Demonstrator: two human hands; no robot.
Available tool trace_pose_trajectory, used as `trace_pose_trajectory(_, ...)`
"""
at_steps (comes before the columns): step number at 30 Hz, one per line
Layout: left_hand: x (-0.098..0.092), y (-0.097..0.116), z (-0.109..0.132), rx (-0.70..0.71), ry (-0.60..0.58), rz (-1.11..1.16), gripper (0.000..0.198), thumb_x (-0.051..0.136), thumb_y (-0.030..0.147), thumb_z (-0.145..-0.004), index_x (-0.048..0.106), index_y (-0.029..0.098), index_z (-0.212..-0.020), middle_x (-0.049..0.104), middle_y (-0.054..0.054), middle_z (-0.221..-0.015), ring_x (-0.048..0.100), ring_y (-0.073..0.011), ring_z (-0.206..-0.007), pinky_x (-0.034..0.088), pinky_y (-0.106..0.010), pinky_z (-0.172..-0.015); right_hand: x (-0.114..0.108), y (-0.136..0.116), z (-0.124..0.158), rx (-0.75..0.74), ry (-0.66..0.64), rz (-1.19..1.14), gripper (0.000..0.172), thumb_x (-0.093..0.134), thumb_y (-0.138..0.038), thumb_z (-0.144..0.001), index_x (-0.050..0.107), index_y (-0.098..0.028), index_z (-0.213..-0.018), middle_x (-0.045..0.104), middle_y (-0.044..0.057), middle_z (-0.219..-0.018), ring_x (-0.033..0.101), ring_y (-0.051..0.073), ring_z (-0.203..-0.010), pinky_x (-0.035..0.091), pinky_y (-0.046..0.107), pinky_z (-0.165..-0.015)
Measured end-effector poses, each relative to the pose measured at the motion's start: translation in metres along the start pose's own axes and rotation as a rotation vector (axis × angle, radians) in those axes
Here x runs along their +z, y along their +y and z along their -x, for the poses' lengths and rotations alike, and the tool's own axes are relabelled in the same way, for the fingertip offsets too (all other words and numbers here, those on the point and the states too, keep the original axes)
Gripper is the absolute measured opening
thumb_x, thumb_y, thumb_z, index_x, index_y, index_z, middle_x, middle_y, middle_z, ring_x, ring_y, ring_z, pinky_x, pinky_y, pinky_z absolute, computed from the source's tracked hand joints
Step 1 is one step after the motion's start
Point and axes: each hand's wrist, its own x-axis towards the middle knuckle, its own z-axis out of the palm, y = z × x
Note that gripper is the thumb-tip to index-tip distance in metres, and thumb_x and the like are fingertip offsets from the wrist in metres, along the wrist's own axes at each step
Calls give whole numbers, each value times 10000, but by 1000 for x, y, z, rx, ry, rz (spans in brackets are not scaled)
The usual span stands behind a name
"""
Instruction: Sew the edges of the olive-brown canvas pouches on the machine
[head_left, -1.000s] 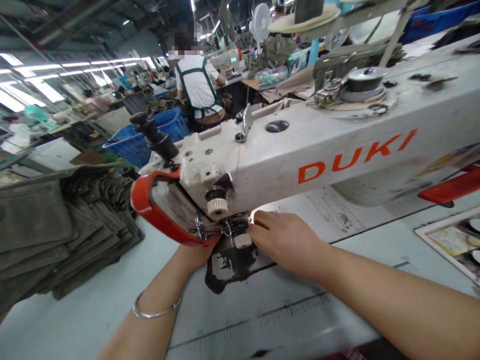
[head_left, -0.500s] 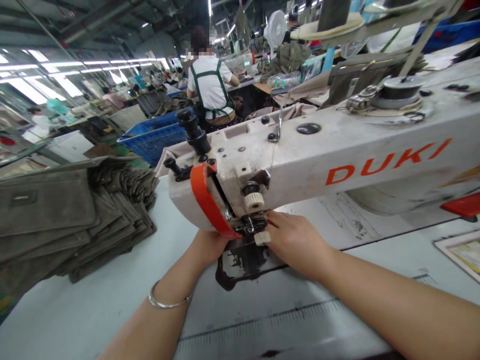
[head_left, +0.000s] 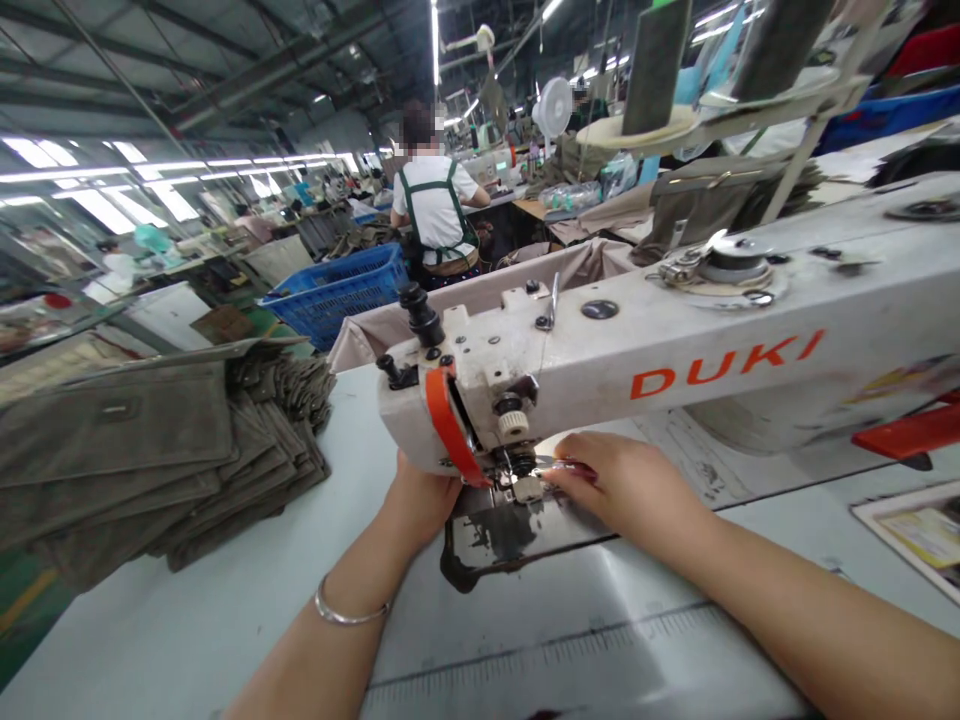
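A white sewing machine (head_left: 570, 340) with orange lettering and an orange lever guard stands across the table before me. My left hand (head_left: 427, 500) reaches behind its head, left of the needle area, and the machine hides the fingers. On the right of the needle area, my right hand (head_left: 622, 485) is closed around what look like small thread snips (head_left: 574, 467). Their metal tip points left at the thread tension parts, and a dark reddish handle shows between the fingers. Below the needle lies the dark-stained metal plate (head_left: 495, 535).
At left is a pile of grey-brown fabric pieces (head_left: 165, 430). A blue basket (head_left: 337, 290) stands beyond the table, near a seated person (head_left: 439, 205) seen from behind. Thread cones (head_left: 656, 70) rise at upper right. A printed ruler (head_left: 562, 650) runs along the front.
My right hand has drawn back slightly to the right from behind the tension knobs, and the snips in it now show. My left hand stays behind the machine head. The view has shifted.
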Motion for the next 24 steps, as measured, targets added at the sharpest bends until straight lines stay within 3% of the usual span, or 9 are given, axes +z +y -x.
trace_pose_trajectory(3, -20, 17, 3, -47, -135, -223, 313, 448, 178, -935, 598, 163, -1209, 594, -134, -1309, 471, -307, -1298, 407, -495, -1062, -14, 28, 12, 77, -50, 97, 170, 569, -354, -930, 633, -200, -964, 655, 51, -834, 613, 231, -805, 422, 327, -702)
trace_pose_trajectory(6, -41, 43, 15, -110, -344, -365, 199, 481, 178, -922, 667, 133, -976, 711, -140, -962, 684, -303, -922, 558, -434, -802, -24, 46, 19, 25, -87, 221, 148, 622, -320, -887, 654, -184, -938, 649, 92, -918, 586, 291, -921, 423, 406, -801)
trace_pose_trajectory(8, -50, 58, 24, -95, -433, -356, 142, 543, 193, -895, 660, 149, -825, 701, -91, -786, 693, -270, -738, 571, -392, -687, -26, 42, 18, -40, -73, 241, 146, 645, -274, -863, 661, -174, -968, 641, 115, -1020, 558, 321, -999, 411, 446, -849)
trace_pose_trajectory(10, -53, 68, 31, -40, -481, -348, 125, 582, 214, -885, 639, 165, -785, 685, -66, -783, 681, -259, -750, 568, -392, -702, -23, 25, 14, -137, -76, 175, 136, 614, -199, -873, 661, -174, -999, 639, 107, -1061, 552, 301, -1018, 408, 438, -875)
trace_pose_trajectory(13, -46, 71, 36, 37, -384, -306, 60, 611, 215, -880, 638, 163, -894, 673, -92, -975, 642, -280, -962, 540, -445, -859, -9, -11, 9, -322, -146, 3, 136, 559, -132, -897, 664, -188, -964, 659, 57, -933, 576, 231, -912, 429, 383, -842)
trace_pose_trajectory(16, -29, 65, 42, 119, -234, -161, 269, 577, 160, -902, 568, 157, -1171, 613, -111, -1222, 558, -254, -1173, 478, -440, -1014, 10, -34, 11, -457, -159, -113, 206, 554, -137, -907, 649, -189, -1082, 668, 60, -982, 581, 219, -930, 439, 391, -858)
trace_pose_trajectory(20, -13, 54, 53, 184, -151, -35, 345, 514, 148, -944, 506, 148, -1289, 562, -112, -1338, 490, -214, -1283, 424, -410, -1096, 24, -36, 20, -481, -126, -202, 272, 532, -113, -909, 634, -185, -1150, 658, 77, -1064, 573, 219, -1001, 459, 393, -884)
trace_pose_trajectory(24, -13, 53, 57, 175, -144, -15, 333, 506, 149, -948, 523, 146, -1281, 567, -104, -1342, 484, -210, -1291, 427, -404, -1098, 25, -33, 24, -471, -99, -257, 291, 511, -69, -887, 647, -179, -1119, 652, 83, -1074, 578, 225, -978, 490, 398, -851)
